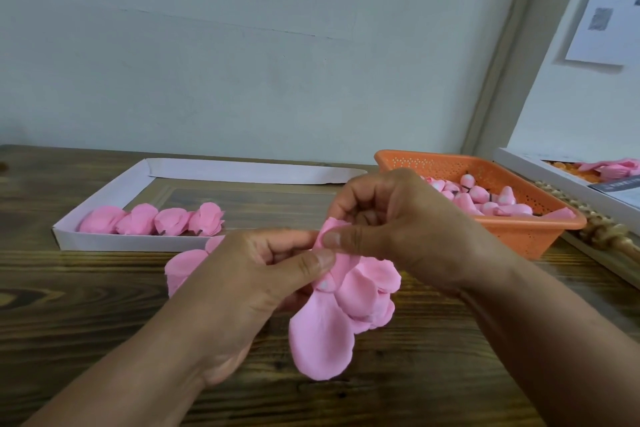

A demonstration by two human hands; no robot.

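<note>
Above the middle of the wooden table [86, 305], both hands work on a bunch of pink fabric petals [325, 333]. My left hand [256, 274] holds the bunch, thumb pressed on its top. My right hand [388, 218] pinches one petal's upper edge between thumb and fingers, right beside the left thumb. Long petals hang down below the hands. More pink petals [183, 269] show behind my left hand; whether they lie on the table or are held I cannot tell.
A shallow white cardboard tray [104, 244] at the left holds several finished pink flowers [152, 220]. An orange perforated basket [512, 232] at the right holds several pink buds [485, 199]. Another white tray [554, 177] with pink pieces sits far right, by a wall.
</note>
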